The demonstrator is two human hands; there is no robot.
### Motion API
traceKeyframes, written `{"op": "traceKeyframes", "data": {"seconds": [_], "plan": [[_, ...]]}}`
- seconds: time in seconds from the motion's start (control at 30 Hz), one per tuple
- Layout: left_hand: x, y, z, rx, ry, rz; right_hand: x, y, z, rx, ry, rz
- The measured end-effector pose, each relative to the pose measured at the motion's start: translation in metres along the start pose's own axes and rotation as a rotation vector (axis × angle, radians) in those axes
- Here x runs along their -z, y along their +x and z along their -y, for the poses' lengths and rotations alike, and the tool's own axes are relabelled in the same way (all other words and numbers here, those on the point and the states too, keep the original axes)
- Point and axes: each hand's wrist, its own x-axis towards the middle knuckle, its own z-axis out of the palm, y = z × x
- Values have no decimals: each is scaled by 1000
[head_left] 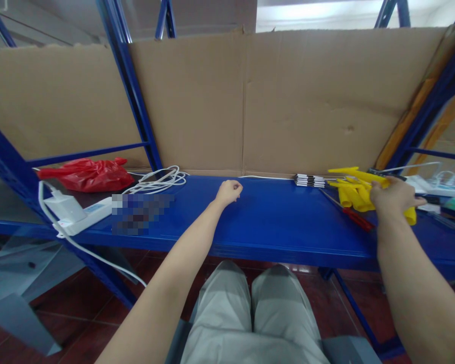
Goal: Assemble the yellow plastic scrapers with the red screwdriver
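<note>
My left hand [229,192] rests on the blue shelf top [273,217], its fingers curled into a loose fist with nothing visible in it. Over at the right, my right hand [393,196] is on a heap of limp yellow pieces [352,194], perhaps gloves or sleeves. Its fingers close around one long yellow piece, though the hand itself partly hides the grip. A screwdriver with a red handle [358,219] lies just left of that hand, its shaft pointing back and left. Behind it stands a small stack of white items with black bands [310,180].
At the left are a red plastic bag [89,175], a coiled white cable [161,179] and a white power strip [87,217] with a plugged-in adapter. A cardboard panel [197,106] backs the shelf between blue posts [134,96]. White electrical items [447,187] lie far right.
</note>
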Motion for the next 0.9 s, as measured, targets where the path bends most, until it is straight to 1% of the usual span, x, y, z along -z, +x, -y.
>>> {"op": "traceKeyframes", "data": {"seconds": [0.07,0.13,0.23,0.33,0.47,0.53,0.57,0.63,0.73,0.8,0.9], "plan": [[-2,0,-4,16,-28,0,3,-6,4,72,60,-83],[-4,1,-10,38,-97,7,5,-14,10,221,142,-158],[-10,3,-18,61,-281,45,1,-33,24,529,225,-198],[-17,2,-25,84,-510,153,-11,-61,42,899,250,-174],[-23,-2,-30,187,-763,346,-27,-103,55,1419,279,-62],[-25,-4,-31,232,-859,400,-32,-118,57,1615,290,-41],[-26,-4,-32,249,-899,405,-33,-123,57,1687,288,-43],[-29,-5,-33,286,-951,378,-35,-130,56,1791,280,-63],[-33,-4,-36,365,-974,289,-37,-135,55,1893,256,-58],[-35,-4,-38,415,-984,212,-37,-136,56,1931,239,-29],[-35,-5,-40,444,-993,124,-37,-137,56,1942,234,-25]]}}
